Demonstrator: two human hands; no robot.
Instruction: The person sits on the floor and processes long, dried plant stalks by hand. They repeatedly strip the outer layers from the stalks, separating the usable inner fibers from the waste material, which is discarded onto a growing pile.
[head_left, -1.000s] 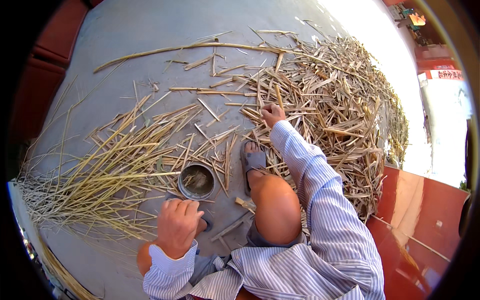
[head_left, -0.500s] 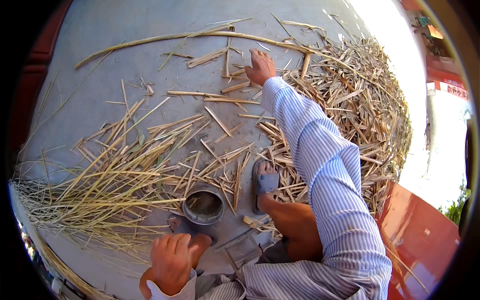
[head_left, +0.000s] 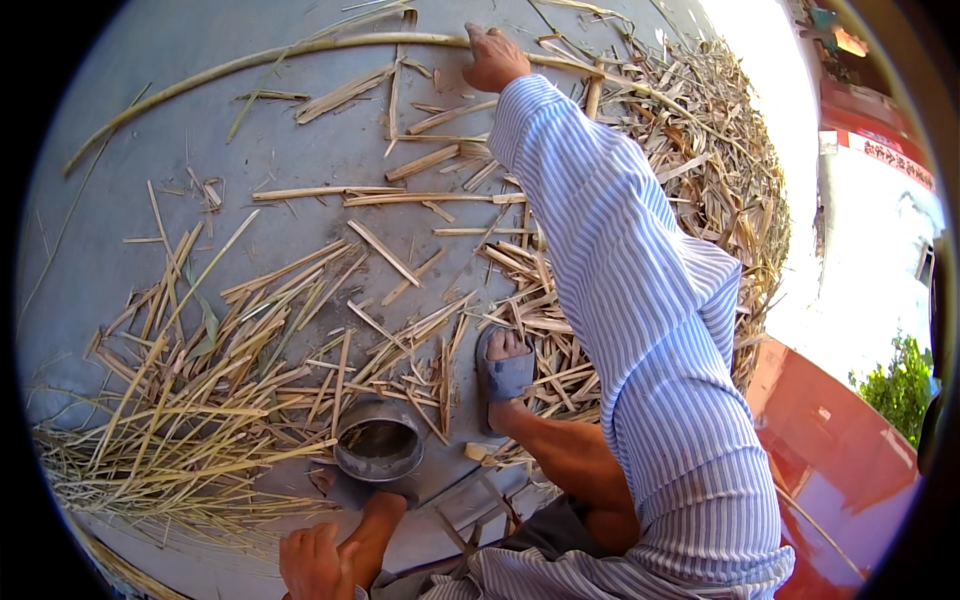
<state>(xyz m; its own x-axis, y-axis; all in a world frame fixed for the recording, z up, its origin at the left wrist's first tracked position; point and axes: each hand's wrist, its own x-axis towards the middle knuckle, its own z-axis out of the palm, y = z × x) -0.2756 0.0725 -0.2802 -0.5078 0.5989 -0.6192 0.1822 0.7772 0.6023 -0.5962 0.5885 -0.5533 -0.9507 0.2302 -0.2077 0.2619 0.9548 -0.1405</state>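
Far ahead, my right hand [head_left: 495, 60] is closed round a long, pale, dry stalk [head_left: 330, 43]. The stalk bows across the upper floor and runs on to the right over the heap; the fingertips are partly hidden. At the lower edge, my left hand [head_left: 315, 560] hangs by my left leg, its fingers loosely bent and somewhat apart, with nothing visible in it. A dark round metal pot [head_left: 380, 465] with something murky in it stands by my left foot. Thin dry stalks [head_left: 190, 430] lie in a loose bundle to its left.
A heap of dry husks and stalk pieces [head_left: 715, 190] rises on the right. Short split pieces [head_left: 385, 250] litter the grey floor [head_left: 250, 160]. My right foot wears a grey slipper [head_left: 507, 372] beside the heap. A glossy red surface [head_left: 830, 440] lies at the lower right.
My right hand has reached farther forward and taken hold of the long stalk, whose left end has swung nearer. My left hand has dropped lower in the view. The whole view has shifted.
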